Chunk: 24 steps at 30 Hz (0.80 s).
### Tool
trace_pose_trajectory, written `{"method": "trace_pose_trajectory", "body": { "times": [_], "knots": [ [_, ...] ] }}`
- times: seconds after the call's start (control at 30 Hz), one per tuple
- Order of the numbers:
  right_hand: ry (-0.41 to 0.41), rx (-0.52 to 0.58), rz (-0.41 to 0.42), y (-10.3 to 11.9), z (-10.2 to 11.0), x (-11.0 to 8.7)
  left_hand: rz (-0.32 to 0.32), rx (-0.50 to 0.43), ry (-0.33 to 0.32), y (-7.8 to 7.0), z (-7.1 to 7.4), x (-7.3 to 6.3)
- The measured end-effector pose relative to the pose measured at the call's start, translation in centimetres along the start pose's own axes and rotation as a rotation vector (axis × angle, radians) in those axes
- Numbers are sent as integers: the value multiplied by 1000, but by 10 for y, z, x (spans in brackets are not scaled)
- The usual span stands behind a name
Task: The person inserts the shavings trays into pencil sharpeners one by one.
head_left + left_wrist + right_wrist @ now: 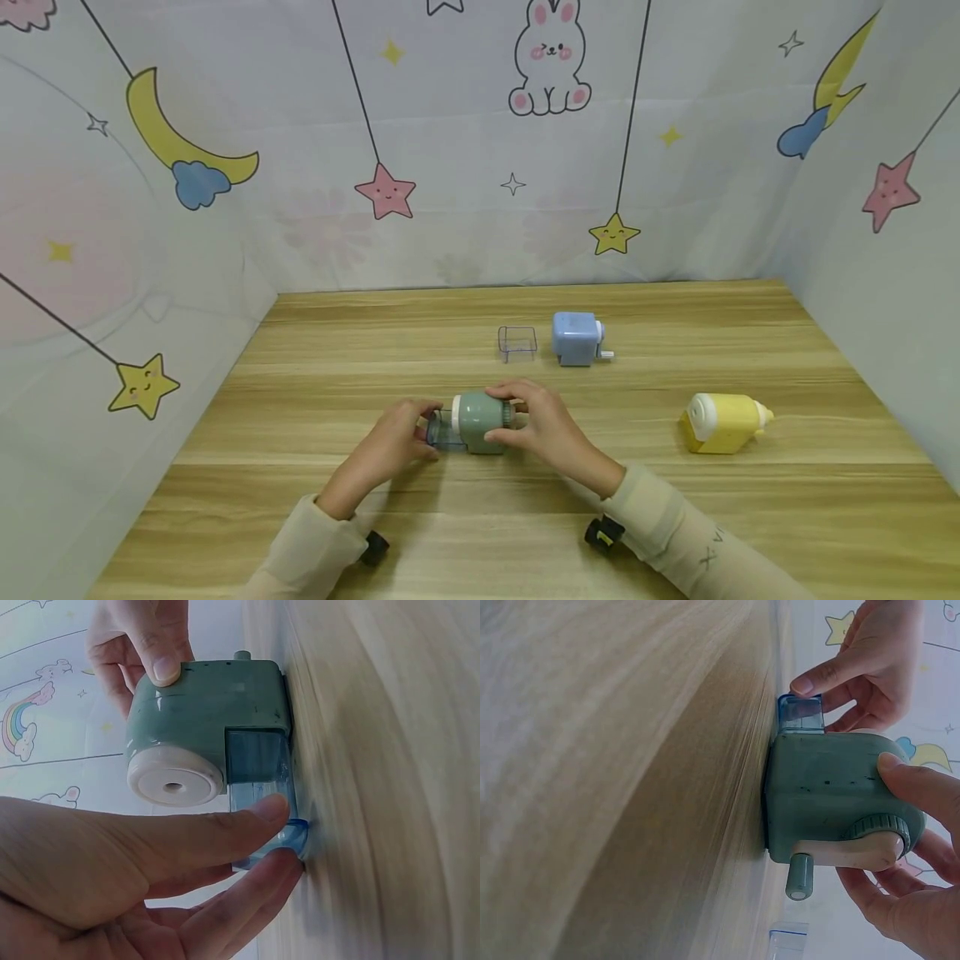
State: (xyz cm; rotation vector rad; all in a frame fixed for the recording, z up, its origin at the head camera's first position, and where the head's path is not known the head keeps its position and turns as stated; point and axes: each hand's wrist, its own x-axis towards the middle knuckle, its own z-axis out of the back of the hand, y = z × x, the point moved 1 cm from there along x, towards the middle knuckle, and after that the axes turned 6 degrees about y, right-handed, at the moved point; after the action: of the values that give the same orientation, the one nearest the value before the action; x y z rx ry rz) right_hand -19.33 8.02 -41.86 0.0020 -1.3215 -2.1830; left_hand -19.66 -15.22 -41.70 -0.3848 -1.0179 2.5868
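Note:
A green crank pencil sharpener [481,421] stands on the table between both hands. Its clear blue shavings drawer [262,802] sticks partly out of the opening below the white front ring. My left hand [395,437] pinches the drawer's outer end between thumb and fingers. With thumb and fingers on either side, my right hand [542,423] grips the sharpener's body at the crank end. The crank arm with its green knob [799,876] points down beside the body in the right wrist view.
Behind stands a blue sharpener [576,338] with a white crank, next to a separate clear drawer [517,343]. To the right is a yellow sharpener [722,423]. A patterned cloth wall [465,250] borders the wooden table [360,342].

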Motion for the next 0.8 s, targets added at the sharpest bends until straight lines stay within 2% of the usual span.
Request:
{"method": "trace_pose_trajectory", "body": {
  "times": [0.3,0.8],
  "knots": [
    [4,-3,17,-1,0,0,-14,1,4,-1,0,1],
    [11,12,-1,-3,1,0,-24,-14,21,-2,-5,7]
  ]
}}
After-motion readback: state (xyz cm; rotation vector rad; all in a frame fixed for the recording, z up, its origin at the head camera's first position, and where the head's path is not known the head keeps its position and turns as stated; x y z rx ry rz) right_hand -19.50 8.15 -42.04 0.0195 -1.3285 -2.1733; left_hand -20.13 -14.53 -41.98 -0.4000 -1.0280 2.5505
